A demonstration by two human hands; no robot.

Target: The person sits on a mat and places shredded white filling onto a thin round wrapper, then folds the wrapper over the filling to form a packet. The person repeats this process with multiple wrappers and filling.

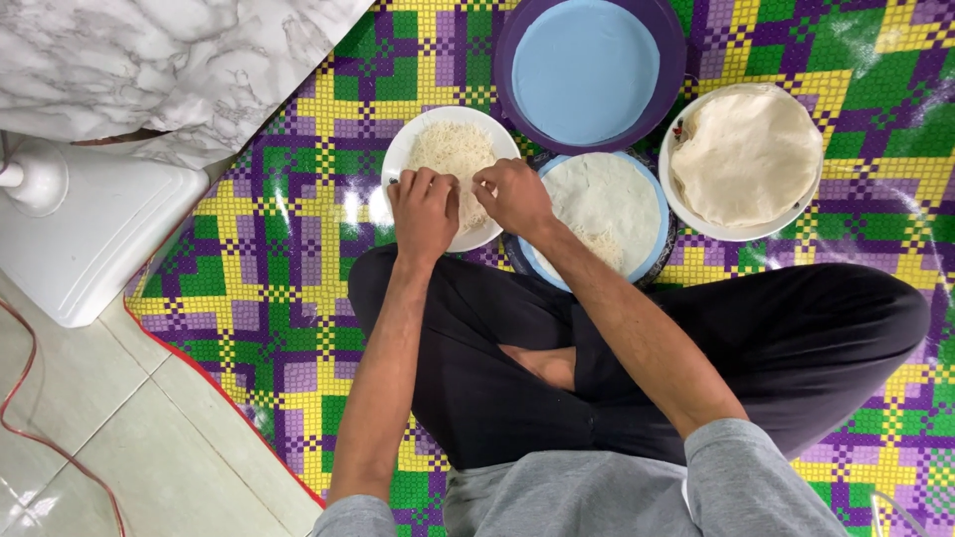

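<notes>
Both hands reach into a white plate (400, 151) heaped with thin white noodles (453, 149). My left hand (424, 211) and my right hand (512, 195) each pinch a tuft of noodles at the plate's near side. Just right of it, a flat round white wrapper (609, 194) lies on a blue plate (652, 254), with a small pile of noodles (600, 242) on its near edge. I sit cross-legged in black trousers on a chequered mat.
A purple bowl (676, 60) holding a pale blue disc stands at the back. A white bowl (741, 231) of stacked wrappers sits at the right. A white fan base (90, 234) and a red cable (25, 398) rest on the tiled floor at left.
</notes>
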